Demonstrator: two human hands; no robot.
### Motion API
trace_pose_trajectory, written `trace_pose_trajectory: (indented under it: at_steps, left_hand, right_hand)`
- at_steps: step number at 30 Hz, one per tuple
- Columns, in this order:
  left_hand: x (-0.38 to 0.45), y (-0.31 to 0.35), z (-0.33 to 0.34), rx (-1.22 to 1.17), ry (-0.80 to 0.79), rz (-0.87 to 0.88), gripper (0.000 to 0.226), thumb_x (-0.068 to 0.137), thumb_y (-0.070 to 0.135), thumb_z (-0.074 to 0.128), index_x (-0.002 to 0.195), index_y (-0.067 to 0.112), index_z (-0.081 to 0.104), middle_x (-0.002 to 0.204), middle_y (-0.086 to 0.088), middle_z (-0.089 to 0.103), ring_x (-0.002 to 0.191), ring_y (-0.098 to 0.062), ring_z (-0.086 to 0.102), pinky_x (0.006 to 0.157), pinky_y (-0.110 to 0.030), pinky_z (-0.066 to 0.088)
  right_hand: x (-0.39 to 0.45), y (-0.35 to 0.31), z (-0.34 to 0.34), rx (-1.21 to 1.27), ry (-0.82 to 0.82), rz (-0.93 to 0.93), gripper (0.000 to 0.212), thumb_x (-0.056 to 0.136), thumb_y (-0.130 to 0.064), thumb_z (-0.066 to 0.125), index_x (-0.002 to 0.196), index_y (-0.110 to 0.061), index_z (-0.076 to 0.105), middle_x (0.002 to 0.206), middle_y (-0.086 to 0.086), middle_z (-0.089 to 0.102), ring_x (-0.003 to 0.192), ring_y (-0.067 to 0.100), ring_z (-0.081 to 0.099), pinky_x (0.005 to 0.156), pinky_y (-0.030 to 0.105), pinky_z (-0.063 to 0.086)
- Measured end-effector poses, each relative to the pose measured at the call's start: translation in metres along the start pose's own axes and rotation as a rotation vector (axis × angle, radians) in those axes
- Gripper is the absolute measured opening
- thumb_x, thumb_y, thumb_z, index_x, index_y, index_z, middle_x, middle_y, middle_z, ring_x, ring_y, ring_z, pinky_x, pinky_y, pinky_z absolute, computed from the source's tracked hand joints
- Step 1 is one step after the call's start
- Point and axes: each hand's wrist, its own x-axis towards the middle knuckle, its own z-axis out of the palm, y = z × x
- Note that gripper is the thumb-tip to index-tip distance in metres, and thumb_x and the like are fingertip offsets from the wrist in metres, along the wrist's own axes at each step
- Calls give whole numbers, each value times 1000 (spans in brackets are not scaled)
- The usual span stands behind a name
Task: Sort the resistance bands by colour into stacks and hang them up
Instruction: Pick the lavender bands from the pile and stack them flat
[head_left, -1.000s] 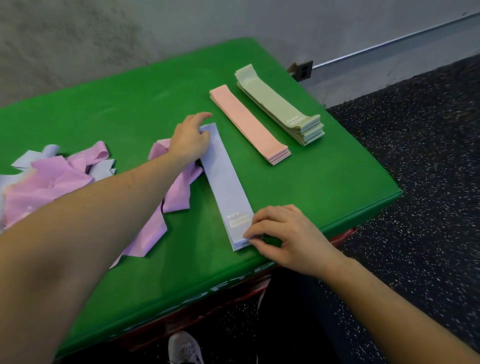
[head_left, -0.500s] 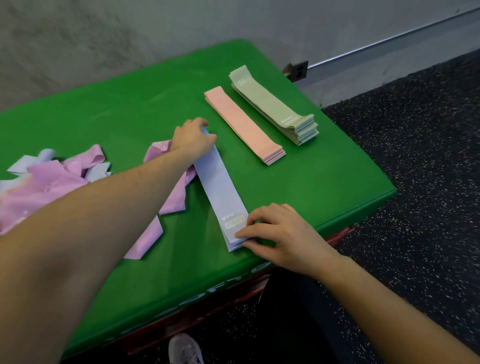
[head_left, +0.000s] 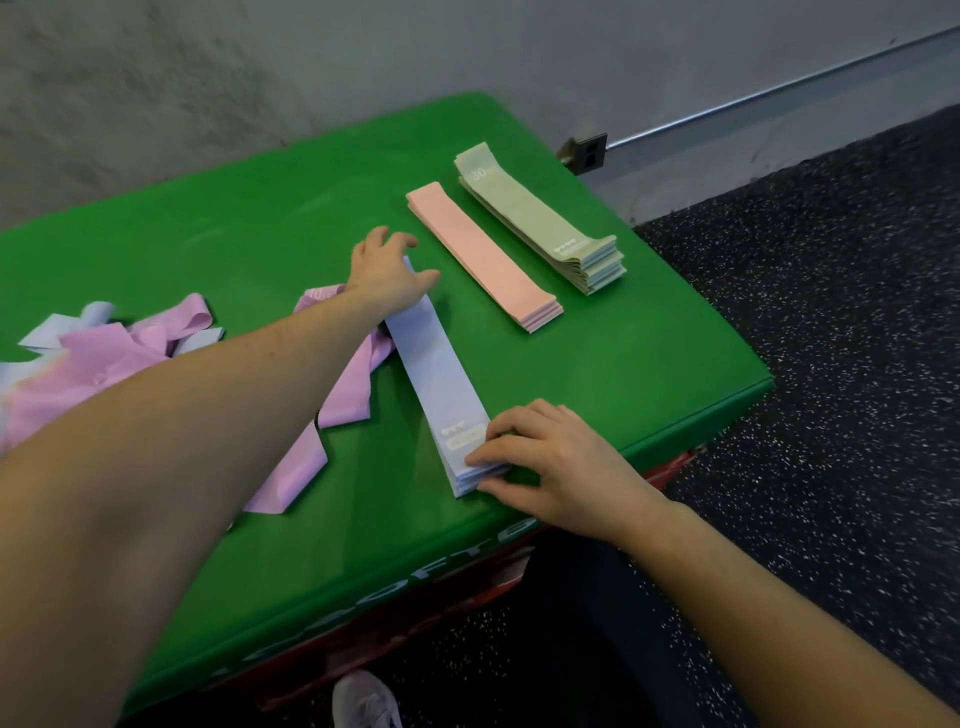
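Squarely between our two hands lies the stack of lavender-blue bands (head_left: 439, 369), set on the green desk (head_left: 234, 249) and running from its near edge away toward the middle. Our right hand (head_left: 550, 462) curls at the stack's near end, thumb against the end face and fingertips on the top band beside its white printed label. Our left hand (head_left: 387, 273) rests on the far end, fingers spread and lying flat across it; whether the thumb hooks under the edge we cannot quite tell from this angle.

Just left of the stack, partly tucked under our left forearm, sprawl loose pink-purple bands (head_left: 348, 395), one showing a white "10". Farther left on the desk sits an unsorted heap (head_left: 104, 353) of pink-purple and lavender-blue bands tangled together.

To the right, well apart from our hands, two finished piles lie side by side at the same slant: a low stack of salmon-pink bands (head_left: 483, 254) and, just beyond it, a taller stack of pale green bands (head_left: 540, 221) marked "30". Dark speckled floor (head_left: 831, 364) surrounds the desk, a grey wall (head_left: 311, 62) rises behind it, and a grey shoe (head_left: 366, 701) shows at the bottom edge.
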Motion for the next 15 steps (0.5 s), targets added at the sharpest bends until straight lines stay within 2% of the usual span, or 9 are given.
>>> trace_pose_trajectory:
  at_steps: [3,9,15]
  left_hand:
    - [-12,3,-11,-75,57,41,54,96,34,59,146,19,44,164,-9,17,151,-30,15,124,-50,14]
    - [-64,-22,-41,-108,175,163,38,98,25,56,134,17,55,156,-5,33,146,-24,27,121,-42,20]
    - [-138,-83,-61,-99,242,224,20,99,18,55,117,18,63,131,-2,56,127,-21,47,111,-37,32]
  right_hand:
    - [2,-6,-6,9,10,25,31,89,-46,69,115,-29,70,112,-8,60,97,11,52,79,33,46]
    - [13,-27,-19,17,-2,79,35,90,-49,64,119,-29,67,115,-7,59,102,12,51,85,39,49]
    - [25,-60,-20,62,10,111,37,92,-51,55,115,-26,70,110,-7,60,103,15,53,90,37,47]
